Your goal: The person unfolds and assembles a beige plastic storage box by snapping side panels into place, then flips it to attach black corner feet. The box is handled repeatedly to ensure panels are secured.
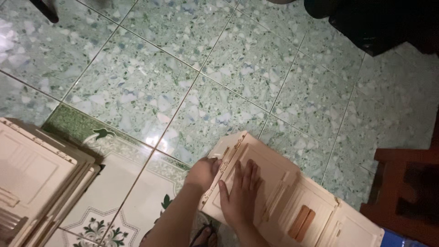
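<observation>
A beige plastic folding crate point(292, 206), collapsed flat, lies tilted on the floor at the lower middle, with two brown handle slots on one panel. My left hand point(203, 173) is closed around its upper left edge near a hinge. My right hand point(240, 192) lies flat on the top panel, palm down and fingers spread, pointing away from me. Both forearms come in from the bottom edge.
A stack of similar beige folded panels point(32, 178) sits at the lower left. A dark red wooden piece of furniture point(402, 183) stands at the right, with a blue object point(398, 240) below it. A black object point(366, 23) is at the top right. The green speckled tile floor point(183, 68) fills the rest, and a sandalled foot point(206, 235) shows at the bottom.
</observation>
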